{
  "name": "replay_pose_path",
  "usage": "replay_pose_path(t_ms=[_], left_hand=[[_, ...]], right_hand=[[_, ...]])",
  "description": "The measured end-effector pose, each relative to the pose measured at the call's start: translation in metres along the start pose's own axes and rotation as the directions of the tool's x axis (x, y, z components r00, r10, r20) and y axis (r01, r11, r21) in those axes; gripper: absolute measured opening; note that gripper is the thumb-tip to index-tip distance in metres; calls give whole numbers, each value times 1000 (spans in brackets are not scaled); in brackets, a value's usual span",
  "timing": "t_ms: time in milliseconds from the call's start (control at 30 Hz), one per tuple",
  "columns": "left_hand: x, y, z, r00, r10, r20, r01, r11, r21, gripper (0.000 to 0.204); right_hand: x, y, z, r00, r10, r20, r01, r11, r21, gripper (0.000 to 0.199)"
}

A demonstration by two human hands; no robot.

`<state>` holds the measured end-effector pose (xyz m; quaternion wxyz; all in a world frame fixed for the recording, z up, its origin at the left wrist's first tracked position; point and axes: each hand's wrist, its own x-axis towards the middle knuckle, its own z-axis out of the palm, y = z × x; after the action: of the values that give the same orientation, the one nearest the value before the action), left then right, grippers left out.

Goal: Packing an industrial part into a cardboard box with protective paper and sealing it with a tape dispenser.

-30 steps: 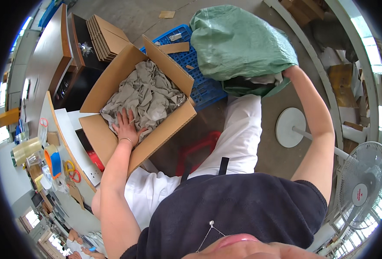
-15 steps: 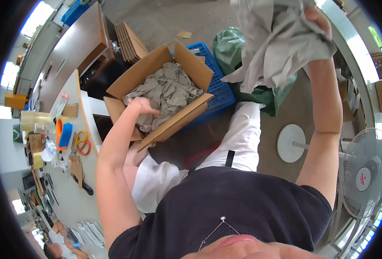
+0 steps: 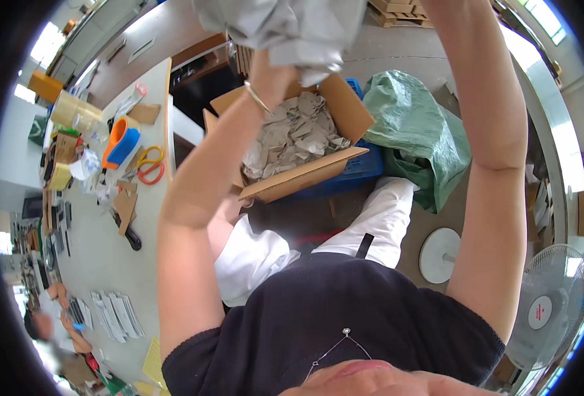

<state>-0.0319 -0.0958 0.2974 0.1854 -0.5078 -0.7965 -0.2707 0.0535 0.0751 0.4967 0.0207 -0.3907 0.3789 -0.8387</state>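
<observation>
Crumpled grey packing paper (image 3: 285, 30) is held up at the top edge, above an open cardboard box (image 3: 311, 173). My left hand (image 3: 275, 74) is against the lower side of this paper, gripping it; the paper covers its fingers. A bracelet circles that wrist. My right forearm (image 3: 476, 72) reaches up past the top edge, so my right hand is out of view. More crumpled packing paper (image 3: 295, 135) fills the box, whose flaps stand open. The box rests on a blue plastic crate (image 3: 361, 168).
Right of the box lies a green woven sack (image 3: 414, 125). A table (image 3: 107, 264) on the left carries scissors (image 3: 150, 165), tape (image 3: 120, 142) and a black-handled cutter (image 3: 130, 234). A round white base (image 3: 437, 254) and a fan (image 3: 539, 310) stand at right. Another person (image 3: 51, 323) sits at far left.
The raised packing paper has moved left, from over the sack to above the box. My left hand has risen out of the box to this paper. My right hand has left the view.
</observation>
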Motion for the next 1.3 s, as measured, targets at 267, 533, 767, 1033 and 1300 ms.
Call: replay_pose_path(t_ms=[267,533,767,1033,1300], left_hand=[[-121,-133,-17,912,-293,288,152,892,426,46],[-109,-75,11,608,124,785,-202,979,2,64],[-100,-113,10,957,243,160,-270,946,178,84],[-144,-117,63,657,-67,751,-238,927,290,16],[-75,-123,37,877,-160,453,-222,700,679,71]], right_hand=[[-131,72,-142,508,152,-848,-861,97,-499,21],[-178,221,-141,480,595,-645,116,-772,-625,15],[-192,212,-113,639,662,-392,178,-623,-762,7],[-214,189,-181,509,143,-849,-770,-365,-523,25],[-196,205,-128,942,-87,-325,-335,-344,-877,67]])
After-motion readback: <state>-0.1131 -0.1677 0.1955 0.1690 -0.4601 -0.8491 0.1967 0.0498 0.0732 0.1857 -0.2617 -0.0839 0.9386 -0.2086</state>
